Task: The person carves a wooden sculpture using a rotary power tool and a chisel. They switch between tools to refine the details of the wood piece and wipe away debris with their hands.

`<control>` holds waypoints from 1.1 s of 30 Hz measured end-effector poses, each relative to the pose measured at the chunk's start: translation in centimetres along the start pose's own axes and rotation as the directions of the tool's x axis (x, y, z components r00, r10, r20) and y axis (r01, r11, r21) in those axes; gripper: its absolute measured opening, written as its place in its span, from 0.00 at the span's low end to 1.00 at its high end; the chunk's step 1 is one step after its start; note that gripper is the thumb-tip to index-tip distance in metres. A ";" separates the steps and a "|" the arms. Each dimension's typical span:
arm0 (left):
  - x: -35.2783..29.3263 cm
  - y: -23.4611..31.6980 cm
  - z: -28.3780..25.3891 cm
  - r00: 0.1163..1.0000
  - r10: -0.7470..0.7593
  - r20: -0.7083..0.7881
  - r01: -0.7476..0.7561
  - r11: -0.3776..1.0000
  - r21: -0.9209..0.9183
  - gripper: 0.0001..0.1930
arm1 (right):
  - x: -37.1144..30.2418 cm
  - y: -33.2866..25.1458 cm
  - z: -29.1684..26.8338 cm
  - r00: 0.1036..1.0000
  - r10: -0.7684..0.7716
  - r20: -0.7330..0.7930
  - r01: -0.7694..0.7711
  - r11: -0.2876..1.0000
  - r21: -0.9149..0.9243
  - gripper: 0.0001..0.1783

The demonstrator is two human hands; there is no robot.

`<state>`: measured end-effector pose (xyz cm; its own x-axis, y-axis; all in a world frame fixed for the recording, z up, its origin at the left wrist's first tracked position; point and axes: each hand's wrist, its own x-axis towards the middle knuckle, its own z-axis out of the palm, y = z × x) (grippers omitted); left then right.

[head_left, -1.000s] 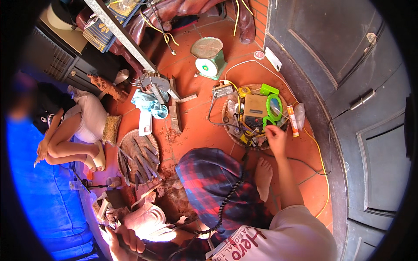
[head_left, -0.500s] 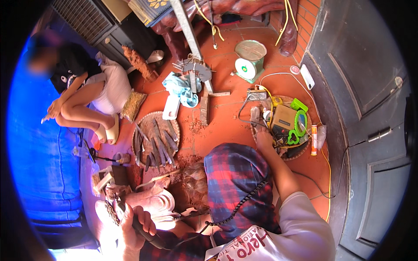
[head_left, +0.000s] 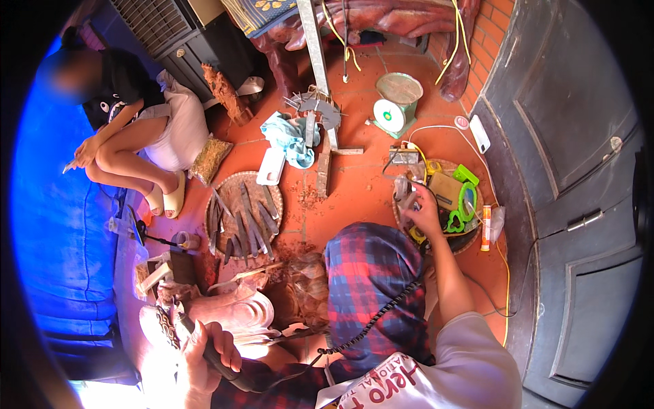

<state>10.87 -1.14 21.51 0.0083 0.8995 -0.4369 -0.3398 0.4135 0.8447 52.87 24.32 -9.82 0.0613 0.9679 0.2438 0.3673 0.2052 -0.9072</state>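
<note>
My left hand (head_left: 211,349) is wrapped round a dark, rod-shaped power handpiece (head_left: 216,361) with a cord at its lower end. Just beyond it lies a pale pinkish carved wooden piece (head_left: 238,310) with curved relief. Over at the right, my right hand (head_left: 426,210) is above a round woven basket (head_left: 466,241), its fingers closed near a small clear container (head_left: 402,187). Something small and pale shows at the fingertips, too small to name. In this basket are also a brown box (head_left: 445,191) and bright green plastic frames (head_left: 466,203).
A second woven basket (head_left: 237,183) holds several dark chisel-like blades. Beyond stand a metal post (head_left: 315,51) with a tool rack, a light blue cloth (head_left: 289,140) and a dial scale (head_left: 396,109). A seated person (head_left: 129,129) is at the left. Plaid fabric (head_left: 371,286) bulges centrally.
My right hand has lifted from down inside the basket and now shows above it with fingers drawn together. My left hand keeps the handpiece. The whole view has shifted slightly.
</note>
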 end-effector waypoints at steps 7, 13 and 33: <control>0.0 0.7 0.6 0.998 0.004 0.062 -0.004 1.000 -0.005 0.26 | 1.5 -5.1 -4.8 0.872 0.489 0.028 -0.172 0.252 0.952 0.31; 0.8 3.0 2.4 0.999 -0.024 -0.027 0.025 0.999 0.043 0.21 | 0.9 -24.9 -1.6 0.982 0.165 0.090 -0.117 0.160 0.980 0.28; 5.4 -0.8 -5.4 0.794 0.364 -0.487 -0.354 0.928 0.117 0.24 | -12.2 -37.4 16.2 0.575 -0.809 0.121 0.557 0.495 0.667 0.12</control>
<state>6.07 2.66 16.79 -0.5747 0.7960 -0.1898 -0.2079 0.0822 0.9747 23.37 7.14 15.60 -0.3740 0.4076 0.8330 -0.4030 0.7376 -0.5418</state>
